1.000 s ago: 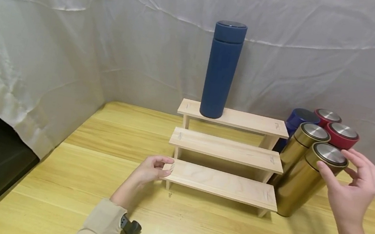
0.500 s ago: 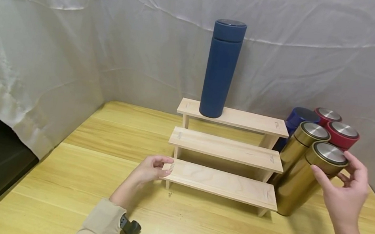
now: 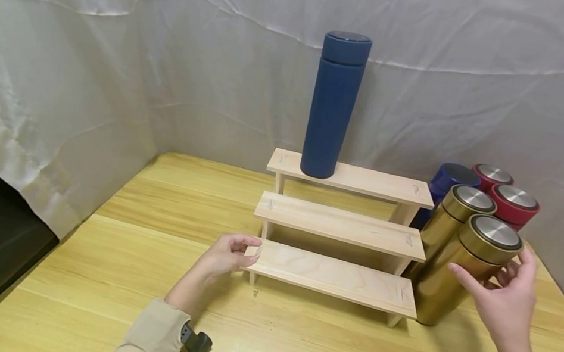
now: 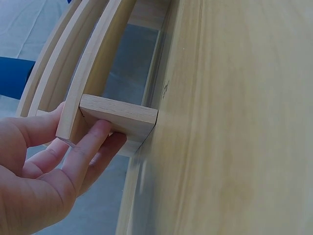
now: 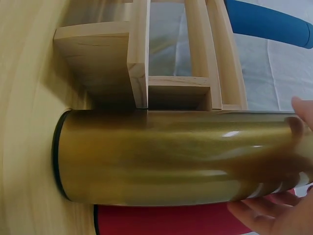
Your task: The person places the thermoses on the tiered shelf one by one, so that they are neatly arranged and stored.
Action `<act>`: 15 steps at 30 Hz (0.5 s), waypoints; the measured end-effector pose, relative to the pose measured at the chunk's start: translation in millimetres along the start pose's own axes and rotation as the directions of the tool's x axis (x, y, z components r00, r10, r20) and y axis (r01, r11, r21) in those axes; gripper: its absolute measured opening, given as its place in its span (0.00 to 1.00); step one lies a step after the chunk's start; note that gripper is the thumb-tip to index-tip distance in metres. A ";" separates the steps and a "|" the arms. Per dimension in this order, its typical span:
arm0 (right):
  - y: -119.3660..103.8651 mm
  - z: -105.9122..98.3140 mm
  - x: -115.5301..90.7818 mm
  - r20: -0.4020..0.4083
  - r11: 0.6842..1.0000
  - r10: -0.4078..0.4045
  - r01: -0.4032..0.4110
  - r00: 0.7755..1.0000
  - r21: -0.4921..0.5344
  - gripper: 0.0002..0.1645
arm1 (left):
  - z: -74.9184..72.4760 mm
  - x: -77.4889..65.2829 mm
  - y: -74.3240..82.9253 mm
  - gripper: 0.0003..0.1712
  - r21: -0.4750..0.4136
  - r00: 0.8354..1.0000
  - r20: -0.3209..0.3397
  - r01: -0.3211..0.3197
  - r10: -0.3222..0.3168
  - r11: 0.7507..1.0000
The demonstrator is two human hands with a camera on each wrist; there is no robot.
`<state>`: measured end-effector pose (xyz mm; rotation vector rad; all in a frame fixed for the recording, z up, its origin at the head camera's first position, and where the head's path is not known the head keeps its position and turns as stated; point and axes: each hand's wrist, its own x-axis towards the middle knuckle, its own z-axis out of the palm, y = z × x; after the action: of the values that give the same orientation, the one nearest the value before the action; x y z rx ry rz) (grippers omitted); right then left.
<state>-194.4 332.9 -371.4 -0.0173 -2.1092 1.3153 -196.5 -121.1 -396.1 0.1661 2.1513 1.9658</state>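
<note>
A light wooden three-step display stand (image 3: 340, 223) rests on the table. My left hand (image 3: 228, 256) pinches the left end of its lowest step, thumb above and fingers below, as the left wrist view confirms at the step's end leg (image 4: 120, 115). To the right, my right hand (image 3: 506, 295) wraps the upper part of the front gold thermos (image 3: 454, 278), thumb on one side and fingers on the other. That thermos (image 5: 161, 156) stands upright against the stand's right end in the right wrist view. On the top step stands a tall blue thermos (image 3: 331, 111).
Behind the held thermos stand a second gold thermos (image 3: 449, 220), a dark blue one (image 3: 445, 184) and two red ones, the nearer a red thermos (image 3: 516, 206). A grey cloth (image 3: 221, 71) hangs behind the wooden table (image 3: 138, 276).
My right hand has moved left and down from the lid of the front gold thermos and closed around its upper body. The left hand and stand have stayed put.
</note>
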 end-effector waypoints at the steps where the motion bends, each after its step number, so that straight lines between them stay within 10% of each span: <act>1: -9.5 0.6 -3.2 0.014 1.000 0.016 -0.016 1.000 -0.003 0.55 | 0.1 0.2 0.0 0.21 0.002 1.000 0.001 0.000 0.000 1.000; 8: 1.3 -1.9 -3.1 0.048 0.998 0.017 -0.015 0.999 -0.053 0.50 | 0.5 -0.3 1.3 0.22 0.005 1.000 0.005 -0.002 0.002 1.000; 15: -51.9 3.4 -15.6 -0.021 0.995 0.077 -0.078 0.997 -0.070 0.44 | 0.3 -1.4 2.3 0.22 0.008 1.000 0.007 -0.005 0.005 1.000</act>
<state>-167.6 299.2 -338.3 -0.1420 -2.1573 1.2796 -195.2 -120.9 -393.8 0.1791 2.1562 1.9570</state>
